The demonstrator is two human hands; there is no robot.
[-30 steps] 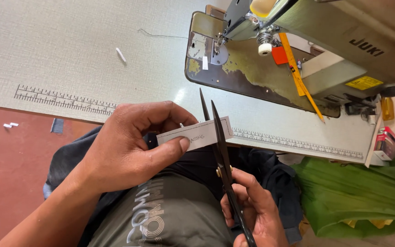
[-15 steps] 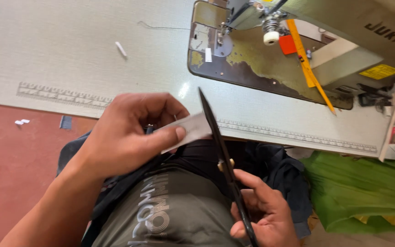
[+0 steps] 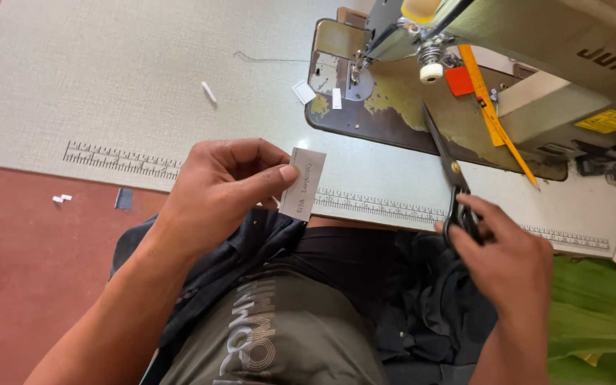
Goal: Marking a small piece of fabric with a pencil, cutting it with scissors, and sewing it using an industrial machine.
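Item: small white fabric label (image 3: 303, 183), rectangular, printed; pinched between thumb and forefinger of the left hand (image 3: 219, 187), held upright above the lap, just in front of the sewing table's (image 3: 108, 93) near edge. Judged very light, limp, easily creased; best taken by one short end, as here. Right hand (image 3: 507, 264) was closed through the handles of dark scissors (image 3: 450, 178), blades shut, tip resting over the sewing machine's (image 3: 536, 64) bed

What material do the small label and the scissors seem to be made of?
Label: probably woven fabric or stiff paper; flat, matte, pale grey, holding its shape in the left hand. Scissors: dark metal blades with a dull sheen and a brass-coloured pivot, held by the right hand.
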